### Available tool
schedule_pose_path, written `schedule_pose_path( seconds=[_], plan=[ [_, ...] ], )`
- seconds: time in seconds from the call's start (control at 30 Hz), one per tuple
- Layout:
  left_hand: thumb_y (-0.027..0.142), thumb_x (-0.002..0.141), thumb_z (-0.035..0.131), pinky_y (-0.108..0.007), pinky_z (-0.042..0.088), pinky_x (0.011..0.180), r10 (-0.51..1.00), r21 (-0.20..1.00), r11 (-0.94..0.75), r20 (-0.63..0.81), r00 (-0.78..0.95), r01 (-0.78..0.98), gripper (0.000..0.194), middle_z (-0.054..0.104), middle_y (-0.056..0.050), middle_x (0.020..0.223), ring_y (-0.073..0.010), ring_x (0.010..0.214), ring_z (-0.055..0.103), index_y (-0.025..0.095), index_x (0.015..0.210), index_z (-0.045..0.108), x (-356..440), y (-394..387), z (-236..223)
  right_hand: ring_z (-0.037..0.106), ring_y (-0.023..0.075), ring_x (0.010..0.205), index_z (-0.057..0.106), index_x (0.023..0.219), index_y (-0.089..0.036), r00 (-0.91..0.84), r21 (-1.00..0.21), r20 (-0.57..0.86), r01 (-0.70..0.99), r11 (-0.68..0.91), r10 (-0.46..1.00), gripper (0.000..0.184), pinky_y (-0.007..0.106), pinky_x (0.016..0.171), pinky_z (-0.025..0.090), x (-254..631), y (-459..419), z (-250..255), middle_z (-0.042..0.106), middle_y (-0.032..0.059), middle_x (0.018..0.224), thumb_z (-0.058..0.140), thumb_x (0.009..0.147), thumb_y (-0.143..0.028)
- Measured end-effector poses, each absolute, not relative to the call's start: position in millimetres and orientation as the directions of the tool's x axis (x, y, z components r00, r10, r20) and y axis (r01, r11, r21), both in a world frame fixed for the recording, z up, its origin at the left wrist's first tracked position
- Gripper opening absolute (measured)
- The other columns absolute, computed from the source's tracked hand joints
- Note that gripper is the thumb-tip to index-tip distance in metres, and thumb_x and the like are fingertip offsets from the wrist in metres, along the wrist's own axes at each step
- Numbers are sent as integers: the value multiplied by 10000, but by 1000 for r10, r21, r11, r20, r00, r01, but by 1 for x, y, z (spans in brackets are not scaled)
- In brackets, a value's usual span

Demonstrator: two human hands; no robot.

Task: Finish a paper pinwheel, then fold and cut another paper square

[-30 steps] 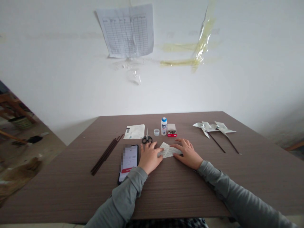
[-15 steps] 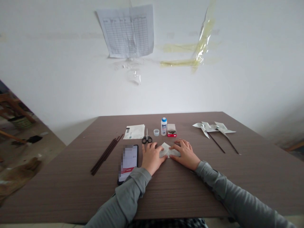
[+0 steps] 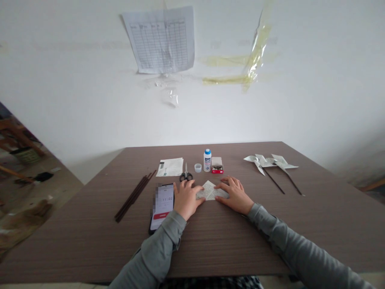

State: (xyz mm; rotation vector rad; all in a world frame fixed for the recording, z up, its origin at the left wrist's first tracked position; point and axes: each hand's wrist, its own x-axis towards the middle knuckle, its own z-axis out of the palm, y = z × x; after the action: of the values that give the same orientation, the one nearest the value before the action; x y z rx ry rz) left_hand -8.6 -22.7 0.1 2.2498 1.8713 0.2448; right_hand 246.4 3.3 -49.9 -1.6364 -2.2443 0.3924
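A small printed paper piece (image 3: 210, 191), folded into a triangle, lies flat on the brown table (image 3: 90, 237) in front of me. My left hand (image 3: 186, 198) presses on its left corner with fingers laid flat. My right hand (image 3: 235, 195) rests flat on its right side, fingers spread. Both arms wear grey sleeves. Black scissors (image 3: 186, 176) lie just beyond my left hand.
A phone (image 3: 163, 204) with a lit screen lies left of my left hand. Dark sticks (image 3: 134, 195) lie further left. A glue bottle (image 3: 207, 160), a small clear cap (image 3: 197, 167), a box of pins (image 3: 217, 165) and folded paper (image 3: 170, 166) stand behind. Two paper pinwheels (image 3: 270, 164) lie at the right.
My left hand slid slightly left along the paper, baring more of the folded triangle. My right hand stayed nearly in place.
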Motion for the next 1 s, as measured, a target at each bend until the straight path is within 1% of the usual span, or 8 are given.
schedule_pose_path(
  seconds=[0.1,0.23,0.43,0.63,0.77,0.83,0.93,1.0],
  plan=[
    [339,1147,946,-932,306,1578,987,244,-148,-25,159,958,448,722,-105,1954,-539,1878,553,412,1589,964,-13,-24,4,612,480,1768,970,1491,-390,-287,-416,125,854,313,950,415,781,1510,458,248,5,-51,778,141,1772,945,1087,-482],
    [342,1165,920,-920,305,1583,990,212,-115,-57,130,970,460,676,-88,1999,-524,1909,514,434,1615,949,-22,-25,8,617,464,1773,975,1501,-405,-284,-415,111,858,304,952,418,756,1524,462,249,5,-50,775,135,1780,952,1089,-474],
    [371,1135,943,-949,353,1543,991,189,-122,-33,131,974,462,677,-15,2000,-529,1891,525,529,1569,950,-38,-22,6,636,452,1760,977,1503,-408,-277,-408,115,862,300,954,418,735,1518,480,251,4,-48,784,136,1770,965,1088,-455],
    [333,1115,953,-952,333,1544,991,170,-80,-91,96,982,539,609,-16,2057,-539,1933,476,530,1616,924,-52,-19,13,638,460,1760,975,1502,-400,-287,-428,115,850,308,951,429,740,1516,471,254,7,-52,780,139,1775,961,1080,-472],
    [284,1055,1011,-940,321,1559,994,198,-62,-81,79,978,612,636,-49,2036,-554,1926,494,508,1619,931,-55,-16,16,631,475,1753,974,1505,-390,-292,-436,125,842,317,948,437,758,1509,468,256,8,-56,783,148,1765,950,1084,-504],
    [239,1043,1011,-934,324,1563,994,221,-75,-62,90,972,644,658,-54,2018,-544,1922,505,505,1624,930,-55,-15,15,632,473,1751,973,1503,-396,-294,-437,128,840,320,947,437,763,1506,469,256,8,-58,784,143,1755,945,1083,-512],
    [184,1059,977,-927,342,1564,993,243,-108,-28,119,964,673,672,-43,2004,-510,1925,508,514,1643,917,-51,-15,12,630,462,1751,970,1509,-409,-294,-438,129,840,320,947,438,758,1509,466,256,9,-61,778,134,1757,941,1084,-508],
    [198,1107,931,-919,344,1569,990,252,-132,-13,140,959,639,663,-44,2012,-493,1932,501,502,1667,904,-46,-16,9,620,459,1758,970,1509,-417,-291,-436,133,841,320,947,428,752,1512,468,256,9,-62,772,129,1765,937,1089,-495]
  ],
)
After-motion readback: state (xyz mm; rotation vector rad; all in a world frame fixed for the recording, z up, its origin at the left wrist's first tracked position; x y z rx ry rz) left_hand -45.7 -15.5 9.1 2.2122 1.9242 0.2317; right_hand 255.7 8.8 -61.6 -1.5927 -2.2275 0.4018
